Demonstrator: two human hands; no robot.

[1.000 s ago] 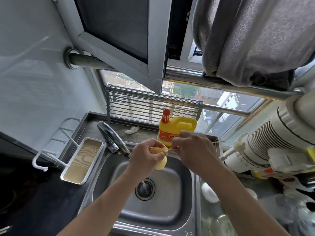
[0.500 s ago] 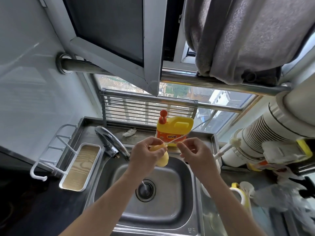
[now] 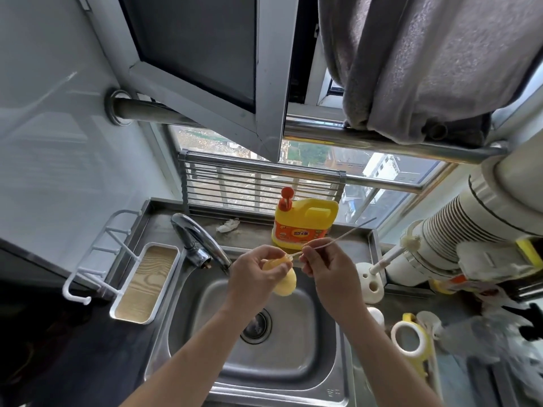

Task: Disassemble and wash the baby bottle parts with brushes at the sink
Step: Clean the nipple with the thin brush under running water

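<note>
Tap (image 3: 199, 233) sits just left of our left hand (image 3: 252, 274), soap jug (image 3: 305, 224) right behind, brush stand (image 3: 370, 282) near on the rt. That hand grips the yellow teat (image 3: 286, 284) over the sink (image 3: 308, 333) w/ drain (image 3: 255, 326) below; right hand (image 3: 329, 265) pinches the thin brush (image 3: 338, 238), tip at the teat's top.

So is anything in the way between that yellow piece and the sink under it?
Nothing visible. The left hand holds the yellow piece right over the open sink, with the right hand pinching a thin brush at its top. The tap sits off to the left, not beneath it.
</note>
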